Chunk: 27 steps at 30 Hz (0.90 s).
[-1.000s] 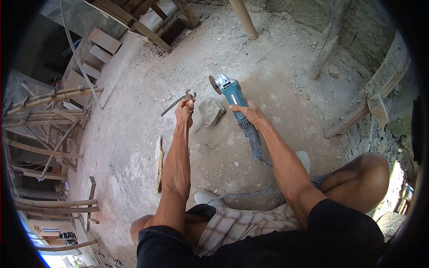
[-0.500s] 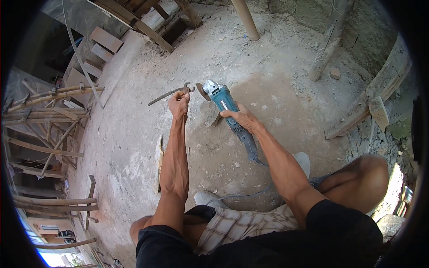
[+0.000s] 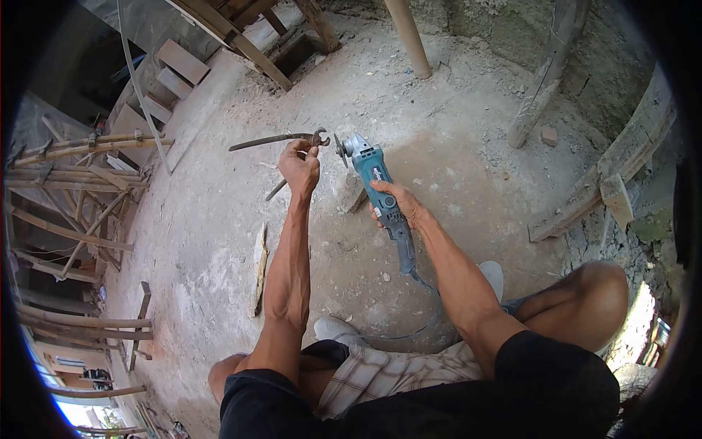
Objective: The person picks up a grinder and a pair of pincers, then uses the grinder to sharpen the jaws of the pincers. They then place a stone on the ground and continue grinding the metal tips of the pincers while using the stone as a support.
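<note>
My left hand is closed on a pair of rusty pincers near their hooked jaws. One long handle reaches left, and the other shows below the hand. My right hand wraps round the body of a teal angle grinder, thumb on top. Its cutting disc stands edge-on just right of the pincer jaws, with a small gap. Whether the disc is spinning I cannot make out. The power cord runs from the grinder's rear towards my feet.
A stone block lies under the grinder on the dusty concrete floor. A split wood piece lies left of my forearm. Bamboo poles are stacked at the left. Wooden posts stand ahead, and a timber brace is at the right.
The pincers have turned and moved slightly up in my left hand, so both handles now show. The grinder has shifted a little right, its disc now turned edge-on.
</note>
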Each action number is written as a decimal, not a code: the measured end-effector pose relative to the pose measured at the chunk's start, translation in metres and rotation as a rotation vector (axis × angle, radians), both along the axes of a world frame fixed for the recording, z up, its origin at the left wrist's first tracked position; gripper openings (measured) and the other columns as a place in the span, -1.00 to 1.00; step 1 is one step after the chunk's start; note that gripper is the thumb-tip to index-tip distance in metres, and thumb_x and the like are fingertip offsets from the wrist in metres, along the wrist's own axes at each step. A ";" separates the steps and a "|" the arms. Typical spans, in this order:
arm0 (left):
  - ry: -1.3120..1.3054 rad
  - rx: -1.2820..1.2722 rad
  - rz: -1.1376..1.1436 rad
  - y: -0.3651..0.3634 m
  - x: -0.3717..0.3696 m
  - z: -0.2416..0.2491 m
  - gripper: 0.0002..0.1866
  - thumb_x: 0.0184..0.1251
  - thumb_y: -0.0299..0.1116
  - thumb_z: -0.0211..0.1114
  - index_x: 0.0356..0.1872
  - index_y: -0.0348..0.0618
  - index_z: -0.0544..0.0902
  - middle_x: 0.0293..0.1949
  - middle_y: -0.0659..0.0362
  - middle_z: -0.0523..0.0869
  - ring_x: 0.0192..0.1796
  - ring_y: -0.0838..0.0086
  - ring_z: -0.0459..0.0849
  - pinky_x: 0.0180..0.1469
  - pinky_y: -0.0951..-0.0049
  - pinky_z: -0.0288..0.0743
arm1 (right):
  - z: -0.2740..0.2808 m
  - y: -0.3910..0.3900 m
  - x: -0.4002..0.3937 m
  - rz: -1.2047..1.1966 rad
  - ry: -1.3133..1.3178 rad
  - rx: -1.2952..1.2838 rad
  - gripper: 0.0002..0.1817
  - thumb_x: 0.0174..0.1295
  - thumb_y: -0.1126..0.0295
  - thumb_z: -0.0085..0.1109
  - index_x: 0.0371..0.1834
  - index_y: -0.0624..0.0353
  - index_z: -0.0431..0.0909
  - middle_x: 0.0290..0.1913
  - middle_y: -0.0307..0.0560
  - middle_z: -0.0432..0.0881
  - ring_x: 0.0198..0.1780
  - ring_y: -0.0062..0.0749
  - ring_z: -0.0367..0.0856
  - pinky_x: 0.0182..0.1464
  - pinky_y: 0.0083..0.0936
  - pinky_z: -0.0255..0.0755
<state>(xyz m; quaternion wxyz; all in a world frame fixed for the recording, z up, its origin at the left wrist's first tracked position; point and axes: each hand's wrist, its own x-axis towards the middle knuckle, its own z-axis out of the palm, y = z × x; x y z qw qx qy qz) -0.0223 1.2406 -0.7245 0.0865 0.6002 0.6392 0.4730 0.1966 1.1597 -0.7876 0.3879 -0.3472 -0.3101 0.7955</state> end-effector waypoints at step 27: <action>0.210 0.056 -0.045 -0.003 0.001 0.005 -0.87 -0.02 -0.60 0.42 -0.39 -0.25 0.70 -0.41 0.10 0.71 -0.48 0.36 0.62 -0.35 0.34 0.43 | -0.011 -0.004 -0.005 0.054 0.115 -0.054 -0.46 0.05 -0.08 0.33 -0.22 0.20 0.48 -0.50 -0.05 0.64 -0.58 -0.44 0.67 -0.62 -0.49 0.63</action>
